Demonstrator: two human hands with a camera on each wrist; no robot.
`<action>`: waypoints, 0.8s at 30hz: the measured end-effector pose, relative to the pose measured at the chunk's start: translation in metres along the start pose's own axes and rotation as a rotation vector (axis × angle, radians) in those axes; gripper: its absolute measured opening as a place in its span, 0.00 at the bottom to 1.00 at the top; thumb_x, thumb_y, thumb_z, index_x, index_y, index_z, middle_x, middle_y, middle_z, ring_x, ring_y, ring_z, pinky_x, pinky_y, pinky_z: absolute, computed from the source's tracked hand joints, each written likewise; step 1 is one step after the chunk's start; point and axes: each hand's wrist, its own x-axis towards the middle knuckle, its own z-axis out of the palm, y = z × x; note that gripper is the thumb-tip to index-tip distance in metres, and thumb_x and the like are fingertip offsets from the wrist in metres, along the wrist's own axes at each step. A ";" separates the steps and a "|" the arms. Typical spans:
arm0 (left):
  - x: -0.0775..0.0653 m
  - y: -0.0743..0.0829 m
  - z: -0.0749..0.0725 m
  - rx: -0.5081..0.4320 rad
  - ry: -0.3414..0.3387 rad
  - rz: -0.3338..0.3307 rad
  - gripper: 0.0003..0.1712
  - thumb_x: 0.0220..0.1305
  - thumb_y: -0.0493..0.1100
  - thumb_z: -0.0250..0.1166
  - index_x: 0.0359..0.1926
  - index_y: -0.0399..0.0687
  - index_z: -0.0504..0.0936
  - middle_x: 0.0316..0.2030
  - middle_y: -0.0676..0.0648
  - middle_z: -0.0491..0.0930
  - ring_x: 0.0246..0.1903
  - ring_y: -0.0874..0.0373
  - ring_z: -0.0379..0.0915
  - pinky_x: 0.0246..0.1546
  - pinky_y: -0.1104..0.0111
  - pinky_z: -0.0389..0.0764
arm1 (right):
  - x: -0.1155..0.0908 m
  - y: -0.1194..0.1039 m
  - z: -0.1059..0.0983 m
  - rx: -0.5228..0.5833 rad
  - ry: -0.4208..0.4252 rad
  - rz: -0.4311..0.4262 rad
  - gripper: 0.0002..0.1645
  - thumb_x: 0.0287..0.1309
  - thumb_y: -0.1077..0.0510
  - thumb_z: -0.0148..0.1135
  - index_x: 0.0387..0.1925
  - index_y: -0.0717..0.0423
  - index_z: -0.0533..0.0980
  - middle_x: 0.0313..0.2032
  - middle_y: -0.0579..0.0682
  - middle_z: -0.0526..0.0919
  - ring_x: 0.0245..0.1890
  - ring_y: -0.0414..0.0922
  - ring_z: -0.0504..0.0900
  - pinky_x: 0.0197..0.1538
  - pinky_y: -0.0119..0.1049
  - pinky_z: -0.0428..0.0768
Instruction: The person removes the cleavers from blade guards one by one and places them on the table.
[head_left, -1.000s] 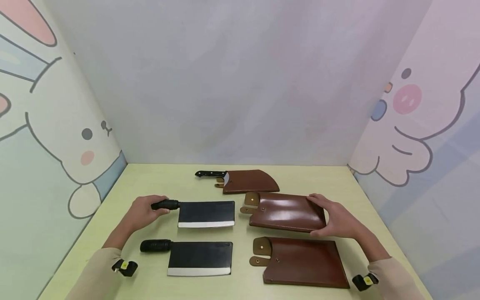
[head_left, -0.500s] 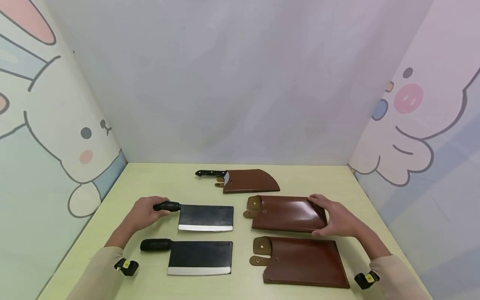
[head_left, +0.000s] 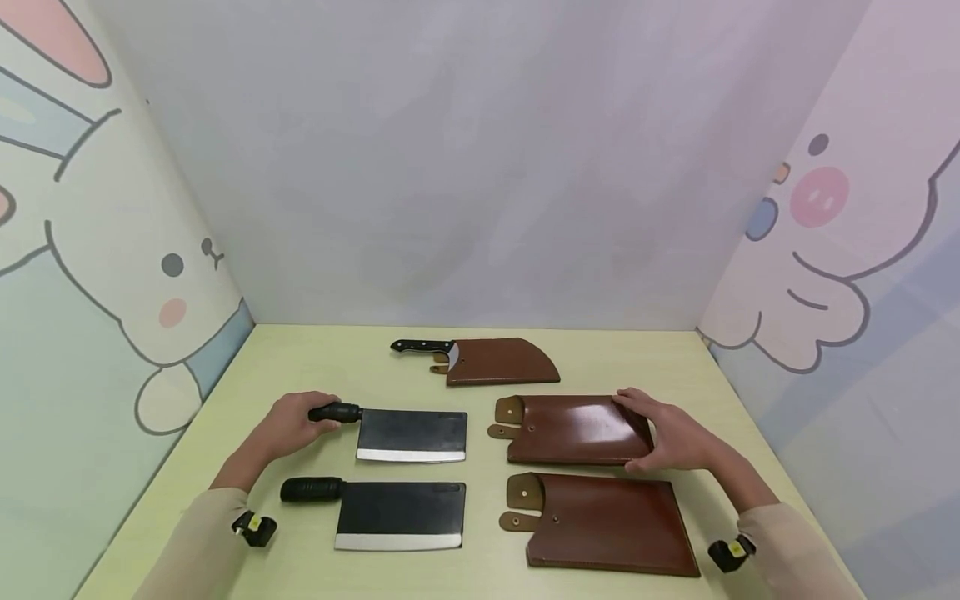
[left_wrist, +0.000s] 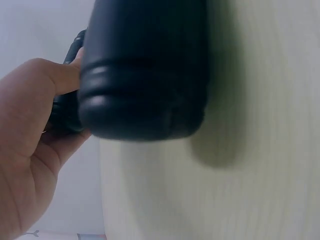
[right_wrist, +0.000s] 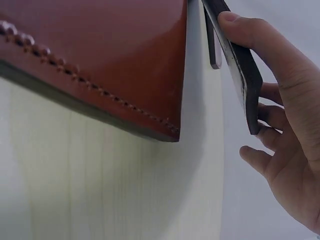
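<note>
My left hand (head_left: 291,427) grips the black handle (head_left: 336,412) of the farther cleaver (head_left: 412,435), whose dark, bright-edged blade points right. Across from it, my right hand (head_left: 672,435) holds the right end of a glossy brown leather knife sheath (head_left: 577,429), thumb on the near edge and fingers on the far one. The sheath's mouth and snap tabs face the blade, with a small gap between. In the right wrist view the thumb and fingers pinch the sheath's edge (right_wrist: 245,75). The left wrist view has the held handle (left_wrist: 67,112) partly hidden.
Nearer me lie a second cleaver (head_left: 401,517) and a second brown sheath (head_left: 611,525), side by side. Behind, a black-handled knife (head_left: 422,347) sits in a curved brown sheath (head_left: 502,362). Walls close in the pale yellow table (head_left: 300,358) at the back and sides.
The held sheath has turned level and shifted slightly right and towards me. The held cleaver has come slightly towards me. Both have hardly moved in the last half second.
</note>
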 end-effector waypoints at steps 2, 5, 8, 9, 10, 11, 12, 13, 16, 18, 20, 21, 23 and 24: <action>0.001 0.000 0.000 -0.002 -0.010 -0.006 0.21 0.58 0.43 0.77 0.51 0.39 0.86 0.46 0.40 0.87 0.46 0.42 0.83 0.45 0.46 0.81 | 0.001 0.002 0.001 -0.002 -0.018 0.006 0.68 0.39 0.31 0.82 0.76 0.57 0.63 0.74 0.64 0.63 0.70 0.65 0.68 0.58 0.63 0.77; 0.002 -0.001 0.001 -0.005 -0.032 -0.016 0.21 0.58 0.44 0.78 0.51 0.40 0.87 0.45 0.41 0.87 0.45 0.44 0.83 0.44 0.47 0.80 | 0.004 0.004 0.004 -0.004 -0.042 0.019 0.69 0.39 0.30 0.82 0.76 0.58 0.62 0.74 0.65 0.62 0.71 0.66 0.66 0.59 0.63 0.77; 0.003 -0.001 0.001 0.000 -0.053 -0.027 0.21 0.58 0.45 0.77 0.51 0.40 0.87 0.46 0.42 0.87 0.45 0.45 0.83 0.44 0.48 0.80 | 0.005 0.006 0.007 -0.020 -0.065 0.033 0.72 0.37 0.28 0.81 0.76 0.59 0.61 0.74 0.64 0.63 0.69 0.63 0.70 0.57 0.60 0.78; 0.003 -0.002 0.001 -0.001 -0.059 -0.033 0.22 0.58 0.45 0.77 0.51 0.40 0.87 0.46 0.42 0.87 0.45 0.45 0.83 0.45 0.48 0.80 | 0.006 0.007 0.008 -0.018 -0.072 0.041 0.73 0.37 0.28 0.82 0.76 0.59 0.60 0.74 0.64 0.63 0.68 0.63 0.70 0.58 0.59 0.78; 0.003 -0.003 0.002 0.000 -0.064 -0.036 0.22 0.58 0.45 0.77 0.51 0.40 0.87 0.46 0.42 0.87 0.46 0.45 0.82 0.45 0.48 0.80 | 0.006 0.008 0.009 -0.016 -0.079 0.048 0.73 0.36 0.28 0.82 0.77 0.59 0.59 0.74 0.64 0.63 0.68 0.62 0.71 0.58 0.59 0.78; 0.003 -0.003 0.002 0.000 -0.067 -0.041 0.22 0.58 0.45 0.77 0.51 0.40 0.87 0.46 0.42 0.87 0.46 0.45 0.82 0.45 0.48 0.80 | 0.006 0.009 0.010 -0.015 -0.087 0.056 0.74 0.36 0.27 0.81 0.77 0.58 0.59 0.74 0.63 0.63 0.68 0.62 0.70 0.58 0.59 0.78; 0.004 -0.004 0.003 -0.001 -0.072 -0.046 0.22 0.58 0.46 0.77 0.52 0.40 0.87 0.46 0.42 0.87 0.46 0.45 0.82 0.45 0.48 0.80 | 0.006 0.010 0.011 -0.011 -0.094 0.062 0.75 0.36 0.26 0.81 0.77 0.58 0.58 0.74 0.63 0.63 0.68 0.62 0.70 0.59 0.59 0.78; 0.004 -0.005 0.004 -0.001 -0.076 -0.050 0.23 0.58 0.46 0.77 0.52 0.40 0.87 0.47 0.42 0.87 0.47 0.44 0.82 0.46 0.47 0.80 | 0.006 0.012 0.012 -0.003 -0.101 0.063 0.75 0.36 0.27 0.81 0.77 0.59 0.58 0.74 0.63 0.62 0.69 0.62 0.70 0.60 0.59 0.77; 0.005 -0.007 0.005 -0.007 -0.094 -0.066 0.24 0.59 0.47 0.77 0.53 0.39 0.86 0.48 0.40 0.86 0.48 0.42 0.82 0.48 0.46 0.80 | 0.005 0.015 0.014 0.016 -0.114 0.064 0.74 0.36 0.27 0.81 0.77 0.58 0.58 0.74 0.63 0.64 0.69 0.62 0.70 0.61 0.59 0.76; 0.005 -0.008 0.005 -0.009 -0.107 -0.079 0.25 0.59 0.47 0.77 0.54 0.39 0.86 0.48 0.39 0.86 0.50 0.41 0.82 0.49 0.45 0.80 | 0.005 0.016 0.014 0.018 -0.123 0.060 0.74 0.37 0.28 0.81 0.77 0.59 0.58 0.73 0.63 0.64 0.68 0.61 0.71 0.61 0.59 0.76; 0.005 -0.009 0.006 -0.010 -0.117 -0.090 0.26 0.59 0.48 0.76 0.55 0.38 0.86 0.49 0.39 0.86 0.51 0.40 0.81 0.51 0.44 0.80 | 0.005 0.016 0.014 0.023 -0.134 0.062 0.74 0.36 0.29 0.82 0.76 0.59 0.58 0.73 0.63 0.64 0.68 0.62 0.71 0.62 0.60 0.76; 0.005 -0.009 0.006 -0.010 -0.121 -0.094 0.26 0.59 0.48 0.76 0.55 0.38 0.86 0.49 0.39 0.86 0.52 0.39 0.81 0.52 0.44 0.79 | 0.005 0.015 0.014 0.024 -0.139 0.063 0.74 0.36 0.29 0.82 0.76 0.59 0.58 0.73 0.63 0.64 0.69 0.62 0.70 0.63 0.60 0.75; 0.005 -0.010 0.007 -0.013 -0.129 -0.102 0.27 0.59 0.49 0.76 0.55 0.39 0.85 0.50 0.39 0.86 0.53 0.39 0.81 0.53 0.44 0.79 | 0.005 0.015 0.013 0.019 -0.147 0.065 0.74 0.36 0.29 0.82 0.76 0.60 0.58 0.74 0.64 0.63 0.71 0.65 0.67 0.64 0.61 0.73; 0.005 -0.010 0.007 -0.014 -0.135 -0.105 0.28 0.59 0.50 0.76 0.56 0.39 0.85 0.51 0.38 0.85 0.53 0.38 0.80 0.53 0.43 0.79 | 0.005 0.014 0.012 0.018 -0.151 0.065 0.73 0.37 0.30 0.82 0.76 0.60 0.58 0.74 0.64 0.62 0.72 0.65 0.65 0.65 0.62 0.73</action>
